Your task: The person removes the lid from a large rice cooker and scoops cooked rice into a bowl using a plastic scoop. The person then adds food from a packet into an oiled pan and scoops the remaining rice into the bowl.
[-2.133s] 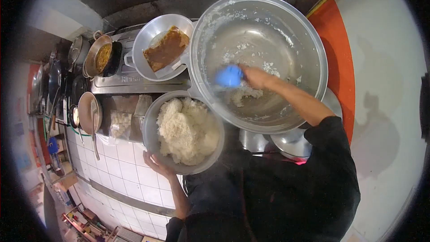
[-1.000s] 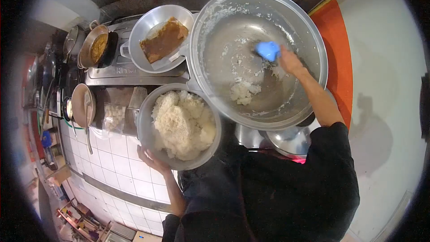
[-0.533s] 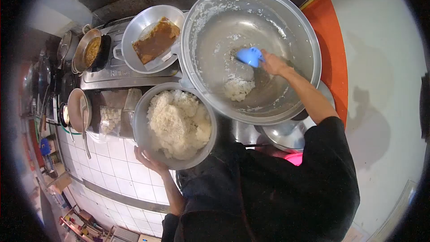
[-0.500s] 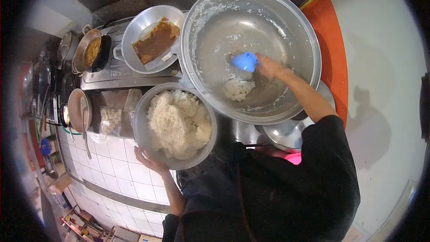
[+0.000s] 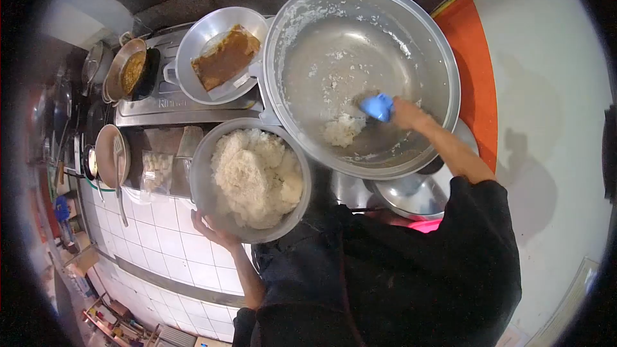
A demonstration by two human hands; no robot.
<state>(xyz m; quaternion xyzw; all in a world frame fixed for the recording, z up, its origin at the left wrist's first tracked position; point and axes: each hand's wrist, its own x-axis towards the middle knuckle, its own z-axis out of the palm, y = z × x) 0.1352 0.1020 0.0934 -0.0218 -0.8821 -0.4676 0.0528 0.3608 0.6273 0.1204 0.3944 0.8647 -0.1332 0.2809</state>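
My right hand [image 5: 407,114] is closed around a blue plastic scoop [image 5: 378,108] inside a large metal pot [image 5: 360,38]. A small heap of white rice [image 5: 343,130] lies on the pot's bottom beside the scoop, and grains cling to the walls. With my left hand [image 5: 215,231] I hold the lower left side of a grey basin [image 5: 270,234]. A big mound of cooked rice [image 5: 257,180] fills the basin, which stands close against the pot. Part of my left hand's grip is hidden under the basin.
An aluminium pan [image 5: 250,19] with brown sauce and a smaller pan [image 5: 119,67] of food sit on the stove [image 5: 144,112]. Left of the basin are a frying pan [image 5: 108,157] with a spatula [image 5: 120,183] and a bag of white pieces [image 5: 156,170]. A metal lid [image 5: 414,193] lies below the pot.
My right hand has moved the blue scoop right and down within the pot, to beside the small rice heap. My left hand stays at the basin.
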